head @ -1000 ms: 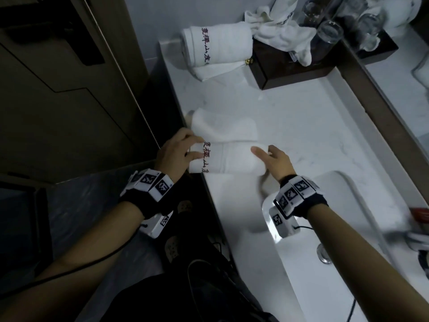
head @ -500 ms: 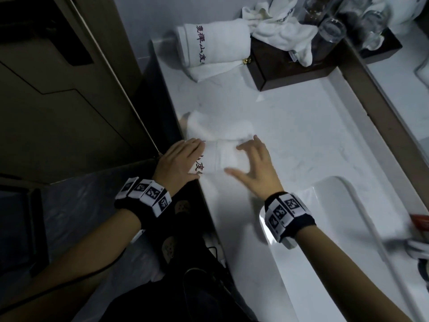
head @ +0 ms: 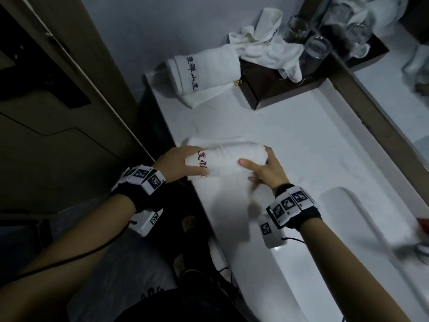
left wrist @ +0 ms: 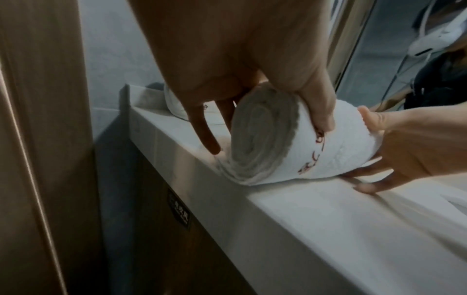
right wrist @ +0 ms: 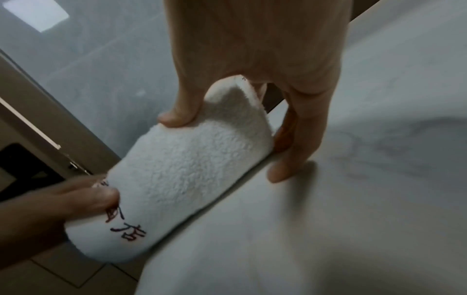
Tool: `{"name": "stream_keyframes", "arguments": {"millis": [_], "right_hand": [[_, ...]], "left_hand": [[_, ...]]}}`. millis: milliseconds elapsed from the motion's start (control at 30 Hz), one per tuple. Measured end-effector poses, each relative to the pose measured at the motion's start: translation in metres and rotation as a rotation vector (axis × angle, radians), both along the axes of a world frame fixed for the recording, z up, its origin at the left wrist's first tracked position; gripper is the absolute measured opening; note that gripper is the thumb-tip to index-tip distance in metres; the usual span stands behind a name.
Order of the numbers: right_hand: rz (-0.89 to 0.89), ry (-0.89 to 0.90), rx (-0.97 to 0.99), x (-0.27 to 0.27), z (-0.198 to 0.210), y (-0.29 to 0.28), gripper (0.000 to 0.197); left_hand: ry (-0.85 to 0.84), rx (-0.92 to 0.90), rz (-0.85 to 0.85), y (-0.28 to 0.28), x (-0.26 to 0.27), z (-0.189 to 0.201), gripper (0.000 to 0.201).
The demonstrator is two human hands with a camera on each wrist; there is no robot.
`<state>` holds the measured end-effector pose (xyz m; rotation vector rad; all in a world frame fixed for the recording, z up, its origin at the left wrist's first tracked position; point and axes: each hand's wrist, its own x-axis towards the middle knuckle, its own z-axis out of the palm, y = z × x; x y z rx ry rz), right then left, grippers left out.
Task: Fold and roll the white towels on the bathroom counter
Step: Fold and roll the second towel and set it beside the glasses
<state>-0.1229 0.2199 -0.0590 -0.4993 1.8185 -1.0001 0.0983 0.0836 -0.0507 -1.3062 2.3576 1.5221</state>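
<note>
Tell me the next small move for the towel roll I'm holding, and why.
Probably one more short roll away from you, to take up the flat tail. The rolled towel lies near the counter's front edge, left hand gripping its lettered end, right hand its other end. A strip of towel still seems to lie flat behind it. An earlier rolled towel already rests at the back.
</note>
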Motion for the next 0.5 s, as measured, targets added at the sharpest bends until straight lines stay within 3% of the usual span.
{"name": "stream_keyframes", "arguments": {"millis": [133, 200, 333, 433, 500], "right_hand": [[-0.038, 0.006, 0.054, -0.006, 0.006, -0.024, 0.098], [-0.054, 0.005, 0.084, -0.007, 0.008, -0.038, 0.107], [-0.088, 0.028, 0.135, -0.005, 0.008, -0.056, 0.115], [-0.127, -0.018, 0.140, -0.007, 0.007, -0.064, 0.119], [-0.157, -0.124, 0.091, -0.010, 0.007, -0.066, 0.108]], "left_hand": [[0.001, -0.052, 0.084, -0.009, -0.008, -0.008, 0.067], [-0.034, -0.082, 0.207, -0.012, -0.011, -0.011, 0.069], [0.117, 0.294, 0.445, -0.015, -0.017, -0.008, 0.071], [0.250, 0.377, 0.490, -0.012, -0.022, -0.003, 0.040], [0.298, 0.417, 0.490, -0.009, -0.025, -0.001, 0.021]]}}
